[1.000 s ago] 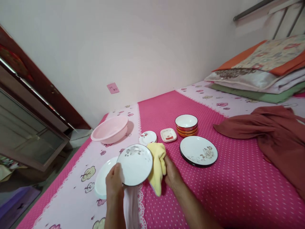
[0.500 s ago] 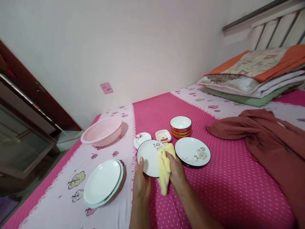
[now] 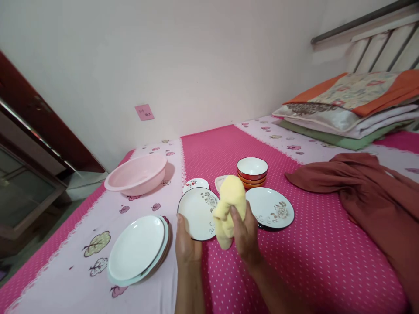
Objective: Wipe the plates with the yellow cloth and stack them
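Yellow cloth (image 3: 230, 208) bunched in the right hand (image 3: 246, 233); left hand (image 3: 186, 244) fingers grip a flowered plate (image 3: 197, 212).

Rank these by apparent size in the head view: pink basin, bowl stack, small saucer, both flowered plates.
1. pink basin
2. held plate in the left hand and plate on the bed: they look alike, so tied
3. bowl stack
4. small saucer, partly hidden behind the held plate

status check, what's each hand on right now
Left hand grips plate by near rim. Right hand holds cloth, bunched, at plate's right edge. Second plate close beside, right.
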A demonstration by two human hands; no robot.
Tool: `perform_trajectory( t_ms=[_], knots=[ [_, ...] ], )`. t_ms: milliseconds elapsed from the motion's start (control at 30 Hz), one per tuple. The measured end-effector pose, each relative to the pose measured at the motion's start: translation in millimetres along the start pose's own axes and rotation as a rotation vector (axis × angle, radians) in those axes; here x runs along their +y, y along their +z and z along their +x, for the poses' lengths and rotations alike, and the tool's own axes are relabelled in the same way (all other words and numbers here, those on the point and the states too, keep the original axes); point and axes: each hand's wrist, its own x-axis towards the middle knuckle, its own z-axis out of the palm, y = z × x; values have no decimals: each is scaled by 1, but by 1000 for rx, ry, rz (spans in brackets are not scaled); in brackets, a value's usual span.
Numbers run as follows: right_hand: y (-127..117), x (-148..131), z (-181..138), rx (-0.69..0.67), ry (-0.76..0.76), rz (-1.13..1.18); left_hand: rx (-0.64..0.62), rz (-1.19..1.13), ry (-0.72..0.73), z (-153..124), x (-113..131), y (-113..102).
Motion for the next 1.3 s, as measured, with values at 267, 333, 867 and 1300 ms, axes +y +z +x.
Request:
perform_trajectory(
  t_ms=[267,333,867,1300],
  knots=[
    [8,40,0,-82,-252,-463,-201,68,-29,-14,-40,6],
    [6,37,2,-90,-282,-496,-213,92,-44,-17,-46,8],
    [-5,-15,-1,-906,-295,-288,-59,-48,-235,0,0,-5],
    [-11,30,6,-538,-423,-500,5,172,-48,5,27,-16]
  ],
)
